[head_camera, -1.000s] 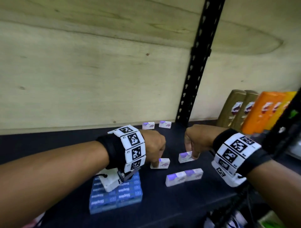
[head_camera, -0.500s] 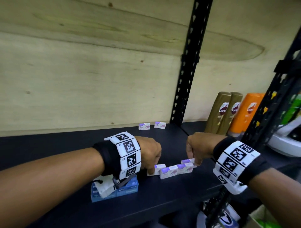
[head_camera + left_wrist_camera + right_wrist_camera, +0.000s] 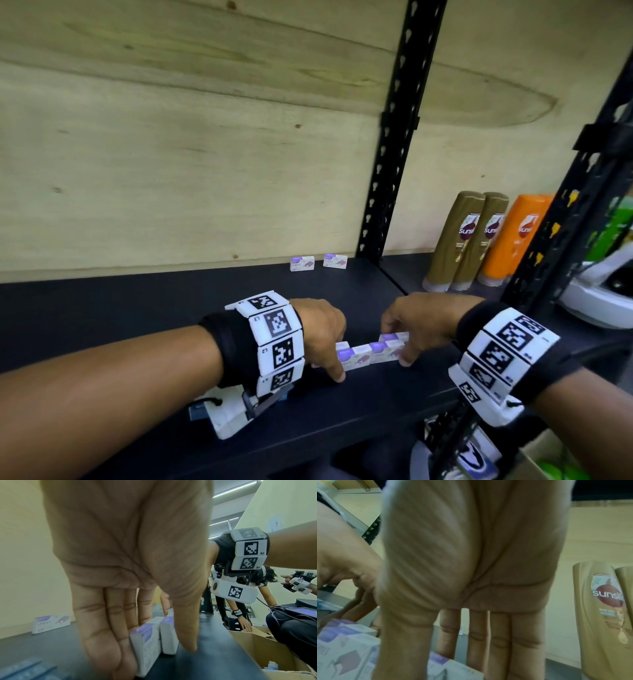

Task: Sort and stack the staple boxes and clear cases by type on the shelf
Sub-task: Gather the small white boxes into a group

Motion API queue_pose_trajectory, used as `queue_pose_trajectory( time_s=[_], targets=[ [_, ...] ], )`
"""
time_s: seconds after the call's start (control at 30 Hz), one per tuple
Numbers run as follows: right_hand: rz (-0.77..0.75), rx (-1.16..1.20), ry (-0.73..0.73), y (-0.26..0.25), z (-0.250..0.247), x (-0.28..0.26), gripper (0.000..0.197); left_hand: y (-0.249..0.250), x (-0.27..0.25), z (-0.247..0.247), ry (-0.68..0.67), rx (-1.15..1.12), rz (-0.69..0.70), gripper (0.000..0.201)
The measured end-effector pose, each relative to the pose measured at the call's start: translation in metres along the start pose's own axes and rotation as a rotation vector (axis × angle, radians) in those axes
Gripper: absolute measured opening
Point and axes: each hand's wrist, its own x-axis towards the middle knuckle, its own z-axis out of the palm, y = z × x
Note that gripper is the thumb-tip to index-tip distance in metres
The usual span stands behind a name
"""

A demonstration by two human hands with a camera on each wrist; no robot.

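Several small white-and-purple staple boxes [image 3: 363, 356] stand in a tight row near the front of the black shelf [image 3: 137, 325]. My left hand [image 3: 329, 356] is at the row's left end, straight fingers behind the boxes [image 3: 149, 642] and thumb tip on the shelf in front. My right hand [image 3: 404, 346] bears on the right end, fingers straight behind and thumb in front of the boxes [image 3: 347, 655]. Two more staple boxes [image 3: 302, 264] [image 3: 335, 261] stand at the back wall. A blue stack of staple boxes [image 3: 197, 411] lies mostly hidden under my left wrist.
A black upright post [image 3: 394, 154] divides the shelf just behind my hands. Brown shampoo bottles [image 3: 455, 240] and an orange one [image 3: 513, 236] stand to the right of it. An open cardboard box [image 3: 257, 649] sits below the shelf's front edge, where another person reaches in.
The scattered white-and-purple boxes have been drawn together into one row. Both hands have moved closer to each other, and their fingers have straightened along the boxes.
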Motion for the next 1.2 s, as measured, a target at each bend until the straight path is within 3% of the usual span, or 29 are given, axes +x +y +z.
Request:
queue_pose_trajectory(
  time_s=[0.43,0.93,1.07,1.2],
  targets=[
    [-0.071,0.015,0.033,-0.011,0.002,0.002,0.037,0.007,0.010,-0.002,0.038,-0.048,0.069,0.033],
    [-0.090,0.008,0.026,-0.015,0.000,-0.001,0.044,0.009,0.009,-0.001,0.061,-0.055,0.058,0.043],
    [-0.069,0.056,0.012,-0.012,-0.016,-0.006,0.054,0.001,0.003,-0.012,0.058,-0.044,0.041,0.050],
    [-0.047,0.115,0.041,-0.008,-0.036,-0.003,0.050,-0.018,-0.001,-0.031,0.079,-0.086,0.014,0.050]
  ],
)
